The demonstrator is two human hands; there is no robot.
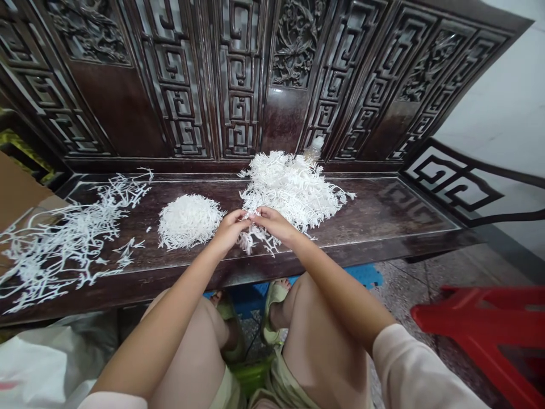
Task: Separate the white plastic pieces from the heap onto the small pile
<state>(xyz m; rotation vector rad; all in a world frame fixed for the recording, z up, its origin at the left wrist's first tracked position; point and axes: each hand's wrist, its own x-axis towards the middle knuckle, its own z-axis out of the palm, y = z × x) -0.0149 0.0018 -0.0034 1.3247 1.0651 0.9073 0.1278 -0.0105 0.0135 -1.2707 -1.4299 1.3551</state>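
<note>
My left hand (230, 228) and my right hand (272, 222) meet at the front edge of a dark wooden bench seat (383, 213). Both pinch a white plastic branched sprue (254, 238) that hangs between and below the fingers. Just behind my right hand lies a big heap of the same white sprues (293, 184). To the left of my left hand sits a round pile of small white detached pieces (188, 220). Farther left, bare stripped sprue frames (68, 238) lie scattered over the seat.
A carved dark wooden backrest (238, 79) rises behind the seat. A clear plastic bottle (314, 149) stands behind the big heap. A red plastic stool (489, 335) is at the lower right, a white plastic bag (38, 363) at the lower left, blue foam mat (366, 275) underfoot.
</note>
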